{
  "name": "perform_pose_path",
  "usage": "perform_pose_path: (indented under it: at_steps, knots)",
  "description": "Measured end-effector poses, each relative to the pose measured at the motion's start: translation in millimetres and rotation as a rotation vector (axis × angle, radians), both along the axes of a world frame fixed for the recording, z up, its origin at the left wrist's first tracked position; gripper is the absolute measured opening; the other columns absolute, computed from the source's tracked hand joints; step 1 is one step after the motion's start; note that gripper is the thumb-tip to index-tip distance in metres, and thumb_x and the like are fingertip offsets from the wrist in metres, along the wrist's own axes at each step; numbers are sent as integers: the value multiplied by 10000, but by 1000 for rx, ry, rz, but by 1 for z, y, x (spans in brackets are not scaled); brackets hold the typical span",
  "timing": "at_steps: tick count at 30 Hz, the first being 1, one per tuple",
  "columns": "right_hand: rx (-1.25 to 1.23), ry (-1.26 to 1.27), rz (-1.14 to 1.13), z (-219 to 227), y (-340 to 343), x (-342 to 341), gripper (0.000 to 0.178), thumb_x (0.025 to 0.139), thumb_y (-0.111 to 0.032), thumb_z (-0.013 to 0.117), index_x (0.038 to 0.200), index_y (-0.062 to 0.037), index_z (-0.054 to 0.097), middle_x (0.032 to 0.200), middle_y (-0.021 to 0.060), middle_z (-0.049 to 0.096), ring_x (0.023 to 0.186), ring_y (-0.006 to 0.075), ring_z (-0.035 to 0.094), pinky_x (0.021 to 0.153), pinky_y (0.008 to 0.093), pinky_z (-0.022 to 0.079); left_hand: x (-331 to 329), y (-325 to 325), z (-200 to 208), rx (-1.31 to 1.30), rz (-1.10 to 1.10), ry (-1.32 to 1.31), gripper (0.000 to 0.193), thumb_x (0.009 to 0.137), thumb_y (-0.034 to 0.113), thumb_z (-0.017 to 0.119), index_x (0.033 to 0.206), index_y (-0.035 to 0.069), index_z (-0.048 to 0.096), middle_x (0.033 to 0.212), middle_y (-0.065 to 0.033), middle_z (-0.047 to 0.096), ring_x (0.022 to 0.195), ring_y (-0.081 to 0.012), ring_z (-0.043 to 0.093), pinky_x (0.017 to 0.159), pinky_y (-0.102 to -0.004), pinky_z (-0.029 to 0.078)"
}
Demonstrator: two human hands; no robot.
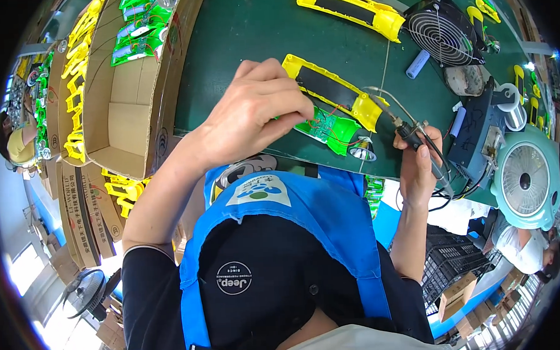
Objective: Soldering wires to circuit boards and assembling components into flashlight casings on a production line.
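My right hand grips a soldering iron by its dark handle, with a thin curved metal tube alongside its tip. The tip points up and left, over the end of a yellow plastic shell. My left hand is closed, its fingertips bent down at the left end of a green half-housing. What those fingers pinch is hidden behind them. Inside the half-housing lies a green circuit board with red wires. A shiny round reflector sits at its right end, near the table's front edge.
Another yellow shell lies farther back, left of a black square fan. A loose battery cell rests nearby. At right stand a blue soldering station and a teal fan. A cardboard box with green assemblies is at left.
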State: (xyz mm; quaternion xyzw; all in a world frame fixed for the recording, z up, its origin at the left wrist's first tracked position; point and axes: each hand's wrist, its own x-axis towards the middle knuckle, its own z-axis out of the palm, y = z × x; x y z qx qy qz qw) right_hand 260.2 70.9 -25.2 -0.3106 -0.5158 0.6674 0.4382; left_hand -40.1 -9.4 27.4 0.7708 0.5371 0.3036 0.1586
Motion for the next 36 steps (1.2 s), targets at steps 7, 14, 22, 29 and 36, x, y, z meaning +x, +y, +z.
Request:
perform_pose_path:
  at_steps: [7,14,22,29,36]
  knots:
    - [-122,-160,86,11,9,-1,293,837,-208,656,966,29,545,773,93,615,673,137,593,695,252,450,25,7,-12,-87,-62,94,140,703,57,698,774,117,593,801,-25,540,856,-220,529,848,-388,372]
    - [-108,-339,206,21,22,-5,328,803,-296,632,902,2,536,665,69,571,570,135,565,989,375,416,32,10,-3,-205,-32,141,104,713,78,686,769,101,602,839,-31,533,880,-224,517,879,-399,364]
    - [-64,-249,212,15,24,-1,297,799,-288,638,875,-17,542,609,58,592,571,128,588,1138,471,227,38,3,-4,-338,47,-41,81,706,67,654,773,86,612,916,-38,542,954,-231,513,933,-406,349]
    - [-19,-245,238,14,21,6,264,806,-259,650,869,-18,561,599,60,618,591,123,614,1137,496,222,51,-4,-5,-275,122,35,86,706,66,667,766,76,606,923,-53,543,979,-250,519,956,-422,367]
    - [46,-343,320,19,23,4,230,807,-217,660,870,-15,570,618,57,641,622,128,645,1107,457,271,60,0,1,-230,109,308,61,718,46,648,736,47,590,901,-66,546,933,-254,540,920,-416,399]
